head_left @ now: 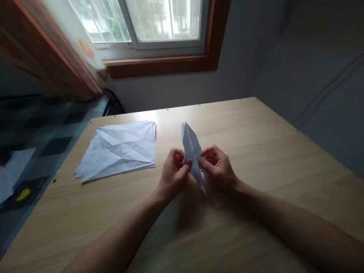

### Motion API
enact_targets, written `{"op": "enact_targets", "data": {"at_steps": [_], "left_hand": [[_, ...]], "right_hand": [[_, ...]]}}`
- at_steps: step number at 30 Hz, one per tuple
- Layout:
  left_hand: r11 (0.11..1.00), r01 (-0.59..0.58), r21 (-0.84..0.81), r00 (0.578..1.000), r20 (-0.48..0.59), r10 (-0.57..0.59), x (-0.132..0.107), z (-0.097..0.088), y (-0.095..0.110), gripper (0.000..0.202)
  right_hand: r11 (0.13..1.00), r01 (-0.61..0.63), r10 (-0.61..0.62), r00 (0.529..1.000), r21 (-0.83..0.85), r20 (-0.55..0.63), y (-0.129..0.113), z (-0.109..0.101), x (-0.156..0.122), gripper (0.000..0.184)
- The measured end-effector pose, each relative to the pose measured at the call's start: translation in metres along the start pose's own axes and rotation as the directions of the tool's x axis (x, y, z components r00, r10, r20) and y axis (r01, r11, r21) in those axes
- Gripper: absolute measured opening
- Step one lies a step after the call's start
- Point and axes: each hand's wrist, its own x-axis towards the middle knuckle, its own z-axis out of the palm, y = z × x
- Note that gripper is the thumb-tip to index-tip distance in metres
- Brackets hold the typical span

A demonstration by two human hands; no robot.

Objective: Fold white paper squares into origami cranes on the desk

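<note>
Counter: pale wood grain (270, 140), running out under and around the folded paper on every side as I look down at it.
Wall: dim grey (309, 60), beyond the folded paper and round to its right.
Window: bright panes (167, 21), straight past the folded paper's far end, above the counter's back edge.
Curtain: patterned cloth (54, 49), beyond the folded paper and off to its left.
Paper stack: creased white sheets (125, 151), flat on the counter to the left of the folded paper, apart from it, with the left hand the nearer one.
Right hand: at the folded paper's right side (217, 165), thumb and fingers pinching its middle edge.
Left hand: at the folded paper's left side (174, 170), thumb and fingers gripping its middle too, so neither hand is clearly nearer.
Folded paper: slim and white (190, 142), between both hands; long axis running from the window side toward the person, near tip slanting right. A shadow shows below; I'd judge it raised. Nothing stands between it and either set of fingers.
</note>
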Motion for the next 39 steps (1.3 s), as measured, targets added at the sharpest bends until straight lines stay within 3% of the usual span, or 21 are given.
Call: {"op": "enact_targets", "data": {"at_steps": [5, 9, 14, 20, 23, 25, 27, 29, 31, 34, 37, 39], "left_hand": [[1.000, 0.014, -0.018, 1.000, 0.005, -0.014, 0.001, 0.002, -0.002, 0.029], [0.996, 0.062, -0.070, 0.997, 0.049, -0.059, 0.000, 0.002, 0.001, 0.031], [0.998, 0.061, -0.001, 0.991, 0.115, -0.061, -0.002, 0.000, 0.002, 0.032], [0.996, -0.004, 0.088, 0.989, 0.146, -0.009, -0.003, -0.003, 0.000, 0.029], [0.997, -0.007, 0.078, 0.993, 0.121, -0.003, -0.003, -0.003, 0.000, 0.028], [0.998, 0.005, 0.055, 0.993, 0.117, -0.011, -0.003, -0.003, 0.000, 0.027], [1.000, 0.029, 0.011, 0.993, 0.115, -0.030, -0.002, -0.002, 0.000, 0.029], [0.995, 0.059, -0.074, 0.994, 0.100, -0.052, -0.001, -0.002, 0.000, 0.035], [0.980, 0.087, -0.180, 0.994, 0.079, -0.074, 0.001, -0.001, 0.000, 0.045], [0.954, 0.108, -0.279, 0.993, 0.065, -0.094, 0.004, -0.002, -0.003, 0.058], [0.953, 0.100, -0.285, 0.995, 0.050, -0.090, 0.007, -0.005, -0.007, 0.070], [0.969, 0.056, -0.240, 0.998, 0.029, -0.051, 0.008, -0.007, -0.009, 0.063]], "right_hand": [[0.988, -0.044, 0.037, 0.998, -0.149, -0.053, 0.000, 0.001, -0.006, 0.040], [0.933, 0.103, -0.144, 0.985, -0.345, -0.095, -0.007, 0.001, -0.005, 0.028], [0.743, 0.313, -0.407, 0.913, -0.591, -0.029, -0.015, 0.002, -0.004, 0.011], [0.608, 0.374, -0.502, 0.865, -0.700, 0.027, -0.012, 0.000, -0.006, 0.013], [0.638, 0.323, -0.474, 0.880, -0.699, -0.026, -0.010, 0.000, -0.007, 0.016], [0.758, 0.221, -0.365, 0.923, -0.614, -0.118, -0.007, 0.000, -0.005, 0.016], [0.917, 0.106, -0.182, 0.969, -0.385, -0.166, -0.004, -0.001, -0.002, 0.018], [0.994, 0.008, -0.023, 0.990, -0.110, -0.139, -0.002, -0.003, 0.003, 0.020], [0.995, -0.075, 0.082, 0.991, 0.069, -0.106, -0.001, -0.005, 0.008, 0.022], [0.964, -0.172, 0.185, 0.981, 0.202, -0.048, -0.001, -0.009, 0.012, 0.027], [0.935, -0.211, 0.216, 0.976, 0.284, 0.015, -0.003, -0.010, 0.014, 0.030], [0.939, -0.197, 0.194, 0.980, 0.283, 0.037, -0.005, -0.011, 0.015, 0.029]]}}
